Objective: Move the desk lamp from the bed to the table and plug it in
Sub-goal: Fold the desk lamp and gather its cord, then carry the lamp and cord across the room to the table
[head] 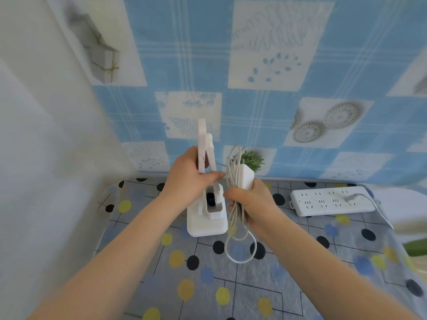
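A white folding desk lamp (206,218) stands with its base over the patterned table cloth (254,285), near the back. My left hand (191,176) is closed around its folded arm, just above the base. Beside it, my right hand (249,204) grips the lamp's white power adapter (246,177) together with the bundled white cord (238,229), whose loops hang down below the hand. A white power strip (332,200) lies flat to the right, with one plug in it near its right end.
A blue and white checked cloth (254,65) hangs behind the table. A white curtain or wall (34,158) closes the left side. The strip's own cable (381,215) runs off the table's right edge. Something green (416,249) shows at the far right.
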